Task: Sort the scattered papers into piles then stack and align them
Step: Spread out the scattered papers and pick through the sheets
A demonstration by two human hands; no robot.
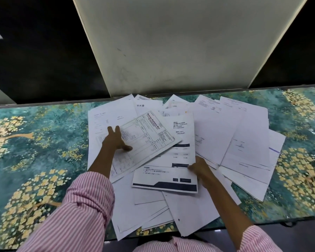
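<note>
Several white printed papers lie scattered and overlapping across the middle of the table. My left hand (115, 140) rests flat, fingers spread, on a tilted stationery invoice with red lettering (153, 137). My right hand (198, 167) pinches the right edge of a sheet with dark bars (182, 142), which overlies a form with a dark bottom band (164, 184). A looser spread of mostly blank sheets (244, 142) fans out to the right. More sheets (153, 211) hang toward the near table edge.
The table (35, 151) carries a teal cover with yellow flower trees. A pale upright panel (180, 42) stands at the far edge behind the papers, with dark space on both sides. Bare cover shows left and far right of the papers.
</note>
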